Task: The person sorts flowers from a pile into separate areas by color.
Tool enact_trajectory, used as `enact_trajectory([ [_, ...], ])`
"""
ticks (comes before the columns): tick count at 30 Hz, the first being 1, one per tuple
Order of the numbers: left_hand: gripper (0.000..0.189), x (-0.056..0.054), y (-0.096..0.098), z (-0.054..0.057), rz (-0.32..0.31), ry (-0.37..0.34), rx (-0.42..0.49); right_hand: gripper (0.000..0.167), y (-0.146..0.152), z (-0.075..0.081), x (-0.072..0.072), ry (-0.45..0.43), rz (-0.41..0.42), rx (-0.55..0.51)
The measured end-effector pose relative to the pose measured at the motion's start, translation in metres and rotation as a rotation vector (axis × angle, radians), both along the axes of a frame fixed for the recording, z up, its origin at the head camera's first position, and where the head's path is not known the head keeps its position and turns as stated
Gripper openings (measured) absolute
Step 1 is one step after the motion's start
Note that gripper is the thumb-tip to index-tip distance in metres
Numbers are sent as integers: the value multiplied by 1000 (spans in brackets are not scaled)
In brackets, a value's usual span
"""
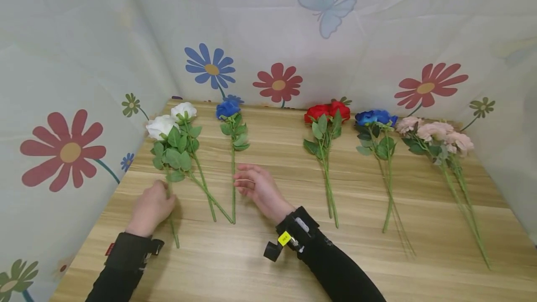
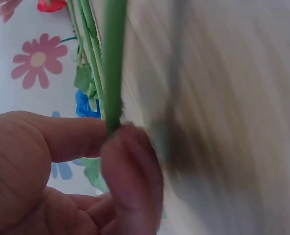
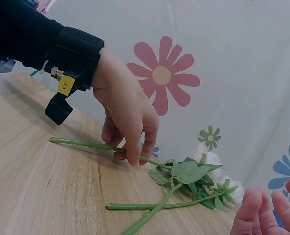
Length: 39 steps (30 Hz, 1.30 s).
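At the left of the head view, white roses (image 1: 161,127) with green leaves lie with crossing stems. My left hand (image 1: 152,206) pinches one green stem (image 2: 114,58) of them between thumb and fingers, low over the table. The right wrist view shows the same left hand (image 3: 127,110) from the side, bent down onto that stem. A single blue rose (image 1: 228,109) lies to the right of the white ones. Beside its stem is my right hand (image 1: 262,190), fingers loosely bent and holding nothing; whether the fingertips touch the stem I cannot tell.
Farther right on the wooden table (image 1: 277,255) lie red roses (image 1: 326,112), blue roses (image 1: 375,117) and pale pink flowers (image 1: 436,132), heads toward the back. A white cloth (image 1: 251,17) printed with flowers and a butterfly hangs behind and along the sides.
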<state>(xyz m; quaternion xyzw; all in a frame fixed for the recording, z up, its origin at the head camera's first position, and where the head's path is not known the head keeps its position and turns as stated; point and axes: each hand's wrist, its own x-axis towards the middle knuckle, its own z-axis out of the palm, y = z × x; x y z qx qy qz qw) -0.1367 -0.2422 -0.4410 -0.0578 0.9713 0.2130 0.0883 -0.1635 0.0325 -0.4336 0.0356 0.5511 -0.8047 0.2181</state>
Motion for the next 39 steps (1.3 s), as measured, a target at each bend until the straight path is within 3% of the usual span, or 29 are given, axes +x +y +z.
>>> enact_trajectory([
  [7, 52, -5, -2, 0, -2, -78, 347, 37, 4, -2, -1, 15, 0, -2],
  [11, 48, -7, 0, 0, 27, -46, 446, 39, 6, -4, -2, 10, -2, -1],
  [19, 49, -10, 7, 3, 85, 125, 431, 41, 12, -4, -3, 15, -2, -2],
  [25, 48, -11, 14, 7, 83, 235, 414, 39, 17, -3, -4, 24, -11, -4],
  [31, 46, -14, 23, 11, 70, 281, 436, 36, 25, -2, -5, 31, -29, 7],
  [39, 43, -21, 38, 16, 29, 292, 471, 36, 42, 1, -10, 54, -82, 16],
])
